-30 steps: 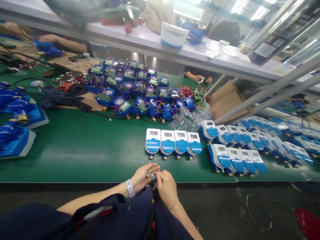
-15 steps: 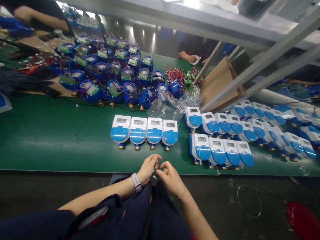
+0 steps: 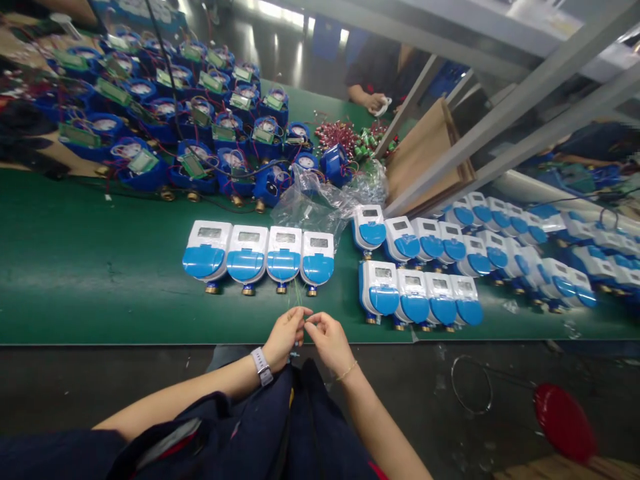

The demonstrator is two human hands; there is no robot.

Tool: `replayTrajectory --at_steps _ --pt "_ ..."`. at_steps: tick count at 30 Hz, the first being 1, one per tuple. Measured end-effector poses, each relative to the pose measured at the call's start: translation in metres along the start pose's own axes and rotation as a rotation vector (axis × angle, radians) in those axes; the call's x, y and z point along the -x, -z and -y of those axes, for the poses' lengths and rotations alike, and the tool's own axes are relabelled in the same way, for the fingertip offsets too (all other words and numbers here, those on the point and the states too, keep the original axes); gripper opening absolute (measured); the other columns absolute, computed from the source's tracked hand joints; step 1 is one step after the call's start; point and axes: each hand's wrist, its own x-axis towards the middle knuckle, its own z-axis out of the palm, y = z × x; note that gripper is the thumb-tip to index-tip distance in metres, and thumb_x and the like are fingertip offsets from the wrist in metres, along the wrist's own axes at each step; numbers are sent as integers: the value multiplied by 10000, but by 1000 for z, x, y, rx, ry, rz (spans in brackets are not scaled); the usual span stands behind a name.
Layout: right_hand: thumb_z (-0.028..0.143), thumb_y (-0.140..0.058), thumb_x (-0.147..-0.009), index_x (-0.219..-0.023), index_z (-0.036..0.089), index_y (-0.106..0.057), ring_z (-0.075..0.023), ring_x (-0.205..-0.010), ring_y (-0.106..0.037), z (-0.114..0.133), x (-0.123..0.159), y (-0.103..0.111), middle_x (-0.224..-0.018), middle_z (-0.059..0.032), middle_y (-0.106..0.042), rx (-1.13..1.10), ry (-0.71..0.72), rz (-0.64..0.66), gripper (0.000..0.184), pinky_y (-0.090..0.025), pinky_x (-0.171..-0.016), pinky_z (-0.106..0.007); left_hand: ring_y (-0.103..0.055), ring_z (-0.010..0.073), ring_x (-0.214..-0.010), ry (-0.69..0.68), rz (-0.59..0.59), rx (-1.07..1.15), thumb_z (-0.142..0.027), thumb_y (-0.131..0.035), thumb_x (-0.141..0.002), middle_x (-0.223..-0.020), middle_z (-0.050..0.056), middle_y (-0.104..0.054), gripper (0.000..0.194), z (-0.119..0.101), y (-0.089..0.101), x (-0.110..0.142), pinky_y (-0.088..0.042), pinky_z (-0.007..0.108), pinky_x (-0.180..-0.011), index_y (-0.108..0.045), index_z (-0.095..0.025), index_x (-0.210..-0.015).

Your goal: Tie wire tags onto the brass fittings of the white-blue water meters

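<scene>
At the near edge of the green surface [image 3: 100, 293], head view: left hand [image 3: 284, 337] and right hand [image 3: 330, 345] met just over the edge, the grip on each side closed, fingertips pinched together on thin green wires [image 3: 299, 297] that rose toward the meters. White watch [image 3: 261, 366] on left wrist; thin gold bracelet [image 3: 347, 371] on right. Just beyond the fingers stood a row of four blue-and-white water meters [image 3: 257, 257], brass fittings toward the person. More meters [image 3: 415, 297] lay in rows to the right. Farther back: opened meters [image 3: 145, 127] with circuit boards and red wires, a clear plastic bag [image 3: 305, 207], a heap of red and green parts [image 3: 355, 140]. Across the surface, a co-worker's hand [image 3: 373, 101] held something white. On the floor [image 3: 400, 387], a red disc [image 3: 564, 423] lay right of the hands.
</scene>
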Motion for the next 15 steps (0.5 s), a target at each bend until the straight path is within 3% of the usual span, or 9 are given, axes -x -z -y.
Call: replayTrajectory --at_steps 2,5,7,9,12,15 --pt "351 -567 -710 -654 169 -598 -71 -404 -281 6 1 6 -425 73 -360 62 47 -49 192 -208 -403 -219 -192 8 -363 75 26 118 -444 -588 -729 -509 -108 -203 324 -8 4 2 -190 129 -347 -537 -160 -876" --pt "385 -591 -694 -642 157 -622 -84 -441 -335 11 5 28 -463 46 -446 -7 59 -180 236 -251 -440 -227 -162 7 -350 357 152 353 -410 -574 -762 -493 -112 -157 294 -19 21 7 -151 117 -343 -535 -154 -902" --pt "386 -617 -670 -637 154 -612 -92 -475 -372 12 6 47 -509 32 -493 -33 80 -301 234 -282 -469 -228 -168 12 -344 523 241 455 -400 -537 -792 -472 -113 -147 263 -19 36 12 -198 115 -353 -540 -146 -858" --pt "372 -623 -662 -607 156 -580 -88 -476 -356 12 4 62 -501 41 -467 15 108 -378 227 -274 -468 -224 -208 26 -347 592 262 436 -416 -496 -811 -442 -111 -141 274 -10 48 19 -317 148 -408 -542 -148 -776" --pt "355 -597 -676 -560 161 -524 -78 -449 -289 17 -2 70 -452 67 -355 146 129 -375 237 -230 -440 -218 -348 74 -407 451 198 144 -475 -452 -809 -398 -92 -192 365 8 58 27 -407 232 -522 -556 -146 -689" --pt "346 -569 -683 -541 167 -500 -76 -436 -254 26 -7 65 -435 78 -288 272 139 -350 239 -207 -428 -217 -454 109 -552 3 83 -240 -456 -475 -798 -474 -39 -394 343 15 59 31 -396 234 -598 -606 -140 -819"
